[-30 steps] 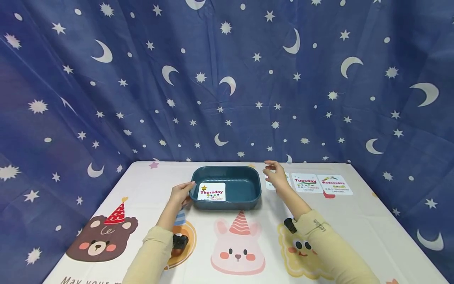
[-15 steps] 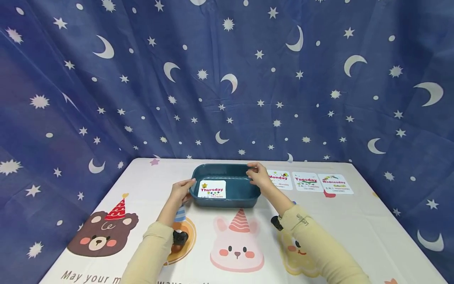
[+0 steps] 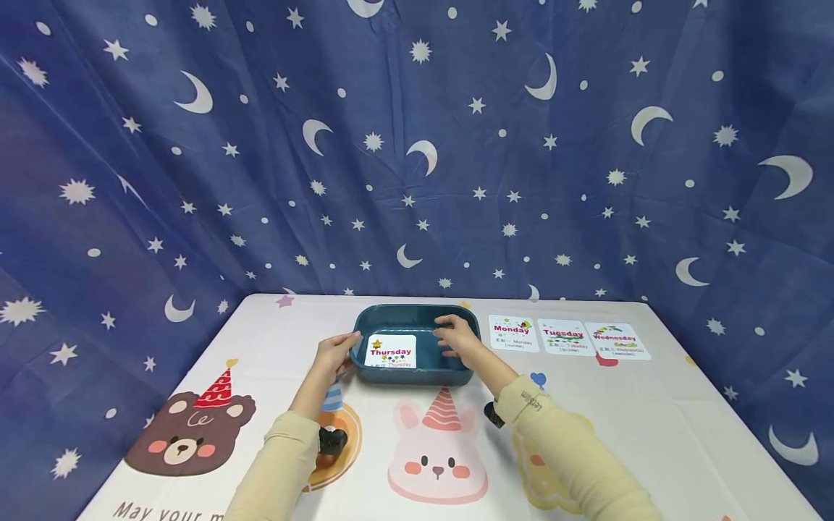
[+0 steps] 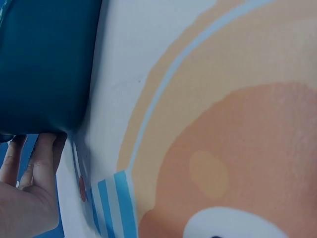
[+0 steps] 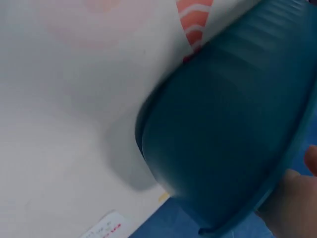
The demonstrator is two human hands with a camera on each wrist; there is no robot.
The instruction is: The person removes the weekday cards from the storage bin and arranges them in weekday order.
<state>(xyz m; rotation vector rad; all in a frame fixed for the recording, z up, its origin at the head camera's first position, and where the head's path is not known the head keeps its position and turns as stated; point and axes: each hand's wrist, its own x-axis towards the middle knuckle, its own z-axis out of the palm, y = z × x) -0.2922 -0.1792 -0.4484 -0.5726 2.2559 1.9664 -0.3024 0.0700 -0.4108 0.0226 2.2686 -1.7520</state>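
A dark teal plastic bin [image 3: 417, 375] stands on the table, with a white Thursday card [image 3: 393, 359] inside at its left. My left hand [image 3: 333, 354] holds the bin's left end, thumb at the rim and fingers against the outer wall. In the left wrist view the fingers [image 4: 45, 153] touch that wall. Over the bin's right side reaches my right hand [image 3: 460, 340], fingers spread apart and nothing visible in them. The right wrist view catches part of the right hand [image 5: 292, 203] beyond the bin's rim; its fingertips are mostly hidden.
A Monday card [image 3: 513, 340], a Tuesday card [image 3: 564, 345] and a Wednesday card [image 3: 617, 349] lie in a row right of the bin. The table's cloth [image 3: 651, 434] has printed animals. A blue starry curtain [image 3: 417, 239] hangs behind.
My right hand has moved left from above the Monday card, past the bin's right rim, to over its inside. The Monday card is now uncovered. My left hand stays at the bin.
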